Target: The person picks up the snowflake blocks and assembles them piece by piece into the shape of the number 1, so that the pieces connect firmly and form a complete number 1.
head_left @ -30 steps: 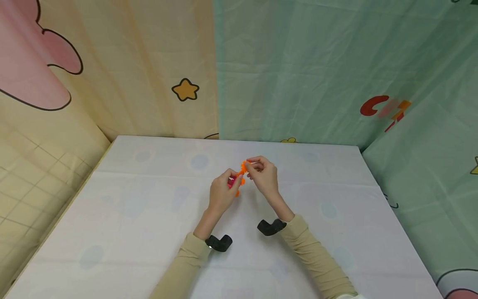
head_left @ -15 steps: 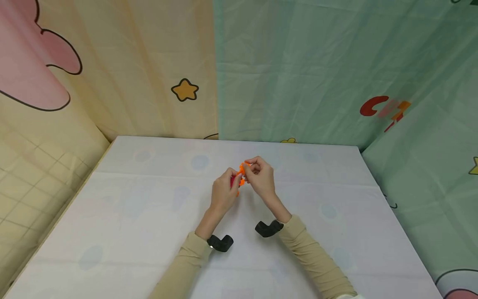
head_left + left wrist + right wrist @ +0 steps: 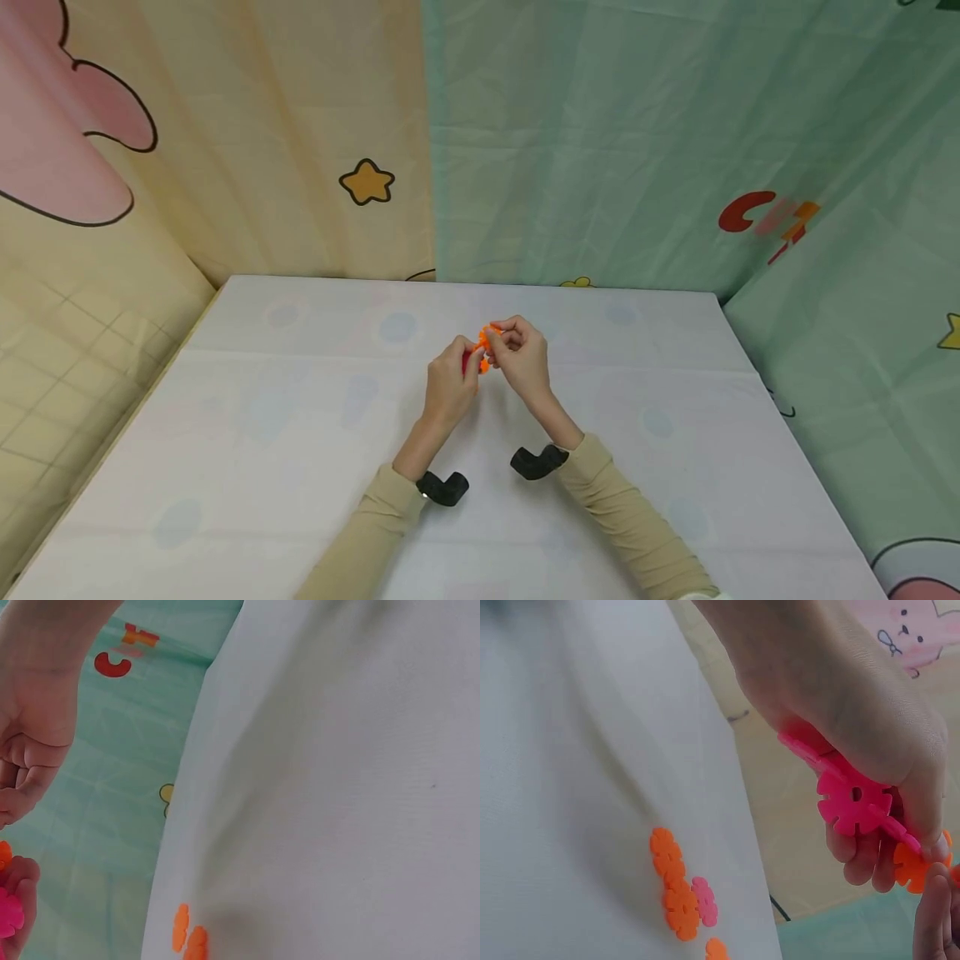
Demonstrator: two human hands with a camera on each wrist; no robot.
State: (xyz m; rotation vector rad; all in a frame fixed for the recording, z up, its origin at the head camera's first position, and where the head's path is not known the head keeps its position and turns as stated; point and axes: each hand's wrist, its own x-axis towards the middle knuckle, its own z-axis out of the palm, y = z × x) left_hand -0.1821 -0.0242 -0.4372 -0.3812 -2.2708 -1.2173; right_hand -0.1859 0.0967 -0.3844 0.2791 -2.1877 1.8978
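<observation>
My left hand [image 3: 447, 385] holds several joined pink snowflake discs [image 3: 847, 796], seen under its palm and fingers in the right wrist view. At the end of these pink pieces is an orange snowflake disc [image 3: 910, 868], between the two hands. My right hand [image 3: 527, 367] pinches the orange piece at its fingertips, just right of the left hand. In the left wrist view, a pink disc [image 3: 9, 911] shows at the left fingers, beneath the right hand [image 3: 34, 742]. How the discs interlock at the fingertips is partly hidden.
Orange discs [image 3: 681, 909] and a pink disc [image 3: 705, 901] lie on the white tabletop [image 3: 300, 467] beneath the hands. Black camera mounts [image 3: 444, 489] stick out from both wrists. Patterned curtains [image 3: 600, 150] rise behind the table.
My right hand has shifted slightly left, closer to the left hand. Both hands keep hold of the discs. The head view has shifted slightly.
</observation>
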